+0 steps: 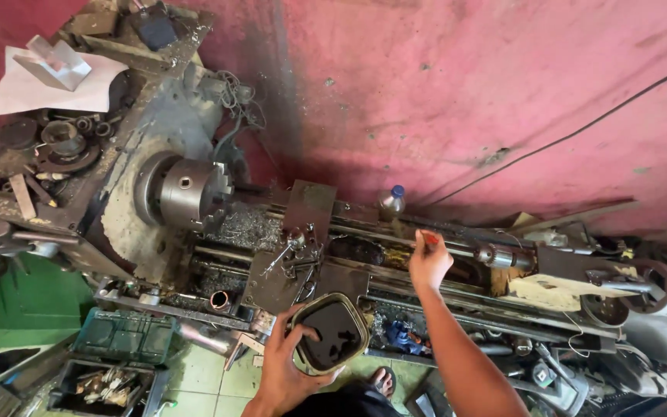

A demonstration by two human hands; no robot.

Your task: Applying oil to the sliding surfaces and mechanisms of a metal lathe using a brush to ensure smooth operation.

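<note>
Oil can [333, 333] in left hand [287, 371]

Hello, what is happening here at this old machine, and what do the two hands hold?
A person stands over a greasy metal lathe. The left hand grips a squarish tin container of dark oil, thumb over its rim. The right hand reaches to the lathe bed, pinching a small red-tipped tool. A clear plastic bottle with a blue cap stands behind.

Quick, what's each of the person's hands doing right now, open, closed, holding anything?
Left hand: closed on the rim of a squarish container of dark liquid.
Right hand: closed around a small red-tipped tool over the lathe bed.
</note>
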